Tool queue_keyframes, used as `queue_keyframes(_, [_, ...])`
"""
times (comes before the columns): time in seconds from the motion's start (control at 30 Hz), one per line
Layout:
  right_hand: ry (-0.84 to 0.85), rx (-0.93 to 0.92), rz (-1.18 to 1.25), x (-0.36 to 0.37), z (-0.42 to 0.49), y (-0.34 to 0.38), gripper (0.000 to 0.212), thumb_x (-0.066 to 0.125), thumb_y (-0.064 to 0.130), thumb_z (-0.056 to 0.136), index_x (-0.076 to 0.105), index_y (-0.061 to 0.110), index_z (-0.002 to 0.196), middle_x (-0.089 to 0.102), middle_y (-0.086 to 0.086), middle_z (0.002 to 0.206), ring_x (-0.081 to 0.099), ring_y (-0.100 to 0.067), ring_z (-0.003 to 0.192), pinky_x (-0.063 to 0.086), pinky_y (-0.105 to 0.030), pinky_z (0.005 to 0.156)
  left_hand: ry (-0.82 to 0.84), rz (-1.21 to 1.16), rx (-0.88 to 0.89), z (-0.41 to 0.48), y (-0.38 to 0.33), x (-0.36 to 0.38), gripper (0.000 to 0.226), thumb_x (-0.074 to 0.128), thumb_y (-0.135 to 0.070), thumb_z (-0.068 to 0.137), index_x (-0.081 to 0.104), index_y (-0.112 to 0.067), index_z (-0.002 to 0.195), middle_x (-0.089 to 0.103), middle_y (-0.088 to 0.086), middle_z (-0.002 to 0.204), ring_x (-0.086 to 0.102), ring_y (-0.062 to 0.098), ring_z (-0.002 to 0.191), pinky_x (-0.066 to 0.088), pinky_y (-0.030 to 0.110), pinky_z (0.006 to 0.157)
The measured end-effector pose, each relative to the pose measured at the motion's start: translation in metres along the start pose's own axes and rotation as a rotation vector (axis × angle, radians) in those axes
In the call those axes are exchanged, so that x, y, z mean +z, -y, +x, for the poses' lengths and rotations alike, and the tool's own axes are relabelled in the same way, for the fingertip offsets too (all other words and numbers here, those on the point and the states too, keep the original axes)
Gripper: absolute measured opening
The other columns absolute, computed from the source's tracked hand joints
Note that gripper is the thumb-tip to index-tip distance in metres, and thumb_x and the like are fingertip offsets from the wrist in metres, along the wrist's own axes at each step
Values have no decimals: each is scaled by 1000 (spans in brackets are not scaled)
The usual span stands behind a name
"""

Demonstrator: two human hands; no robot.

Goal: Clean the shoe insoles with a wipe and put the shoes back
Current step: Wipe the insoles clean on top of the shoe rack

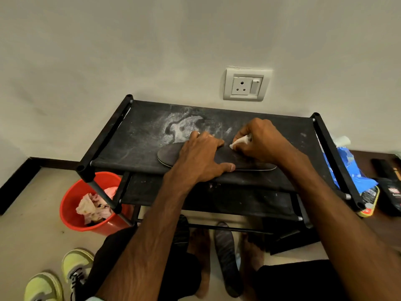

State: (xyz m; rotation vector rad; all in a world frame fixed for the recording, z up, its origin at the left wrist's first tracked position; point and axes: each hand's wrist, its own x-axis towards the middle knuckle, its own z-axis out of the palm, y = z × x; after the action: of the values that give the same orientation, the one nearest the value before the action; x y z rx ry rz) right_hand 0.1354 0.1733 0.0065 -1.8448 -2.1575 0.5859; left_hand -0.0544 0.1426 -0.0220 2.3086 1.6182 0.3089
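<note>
A black fabric shoe rack (130, 144) stands against the wall, and its top shelf is pretty dusty with a whitish smear on it. A red bucket (71, 222) sits on the floor by the rack's left corner, with crumpled tissues (91, 208) inside. A pair of yellow-green sneakers (76, 267) is on the floor at bottom left. A dark insole (170, 156) lies flat on the top shelf near the front edge, and a second insole (226, 257) lies on the floor between the person's bare feet. The left hand (201, 158) presses down on the top insole, fingers straight and spread, not gripping anything. The right hand (263, 144) has its fingers curled tight around a small white wipe (239, 141), whose tip is down on that insole.
</note>
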Motion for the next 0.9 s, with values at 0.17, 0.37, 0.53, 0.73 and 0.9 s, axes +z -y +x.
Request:
queue_keyframes(0.17, [156, -90, -11, -8, -6, 5, 9, 83, 21, 84, 83, 24, 93, 77, 5, 87, 70, -8, 80, 53, -22, 65, 9, 9, -8, 1, 1, 0, 79, 67, -71, 78, 52, -29, 144, 52, 1, 140, 37, 25, 131, 39, 44, 108])
queue_keyframes(0.37, [316, -128, -57, -21, -17, 3, 10, 85, 26, 81, 83, 29, 91, 78, 9, 89, 71, -7, 88, 61, -39, 86, 14, -15, -8, 1, 0, 1, 77, 69, -71, 77, 55, -29, 140, 53, 1, 135, 39, 24, 127, 41, 42, 104])
queue_keyframes(0.53, [214, -70, -125, -15, -15, 3, 12, 84, 31, 81, 78, 41, 82, 77, 11, 91, 69, -11, 88, 61, -44, 84, 14, -26, -27, 1, 1, 0, 78, 70, -70, 77, 54, -30, 142, 52, 1, 138, 37, 24, 129, 40, 41, 103])
queue_keyframes(0.73, [-10, 33, -148, -1, 0, 2, 16, 82, 31, 84, 79, 34, 100, 74, 4, 98, 62, -14, 85, 51, -34, 73, 24, -30, -39, 0, -1, -1, 77, 71, -68, 77, 53, -32, 143, 52, 1, 140, 36, 25, 131, 39, 43, 107])
queue_keyframes(0.9, [-16, 16, -112, 2, 1, 1, 16, 81, 28, 85, 80, 30, 101, 75, 1, 97, 65, -15, 85, 55, -36, 74, 17, -59, -51, -1, -2, -2, 76, 72, -66, 77, 54, -32, 142, 51, 2, 139, 35, 25, 131, 39, 42, 106])
